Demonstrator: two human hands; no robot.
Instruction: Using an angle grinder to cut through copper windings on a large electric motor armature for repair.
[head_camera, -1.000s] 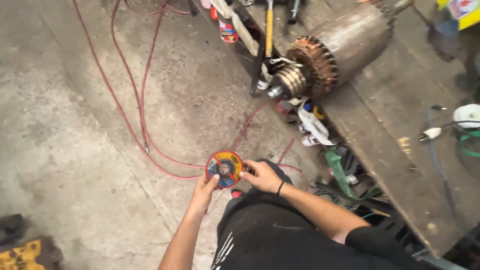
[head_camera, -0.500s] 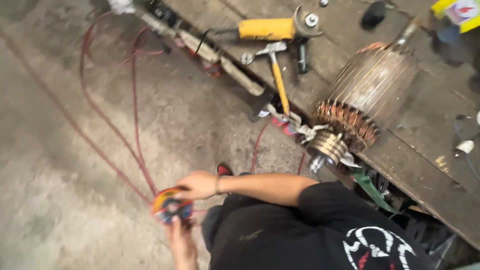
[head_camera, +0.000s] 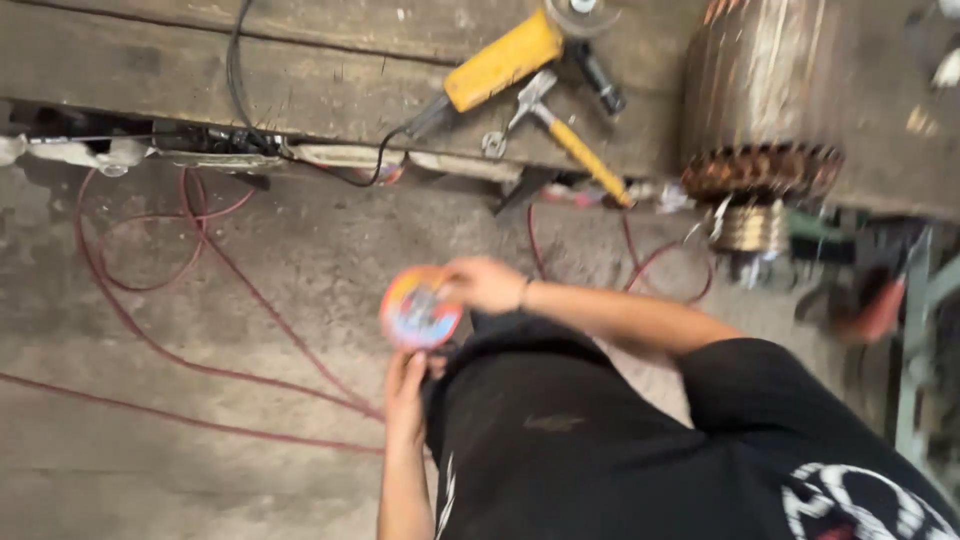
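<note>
Hands both on the colourful abrasive disc (head_camera: 420, 308), right hand (head_camera: 487, 284) pinching its top edge and left hand (head_camera: 405, 385) cupping it from below, so it hangs flat over the concrete floor (head_camera: 150, 440) near the yellow angle grinder (head_camera: 500, 60) on the workbench (head_camera: 300, 80).

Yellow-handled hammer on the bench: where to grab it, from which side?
Grip the hammer by its yellow handle near the free end, which juts past the bench edge. Come from the floor side, fingers wrapped across the shaft; the head lies crowded against the yellow grinder.
</note>
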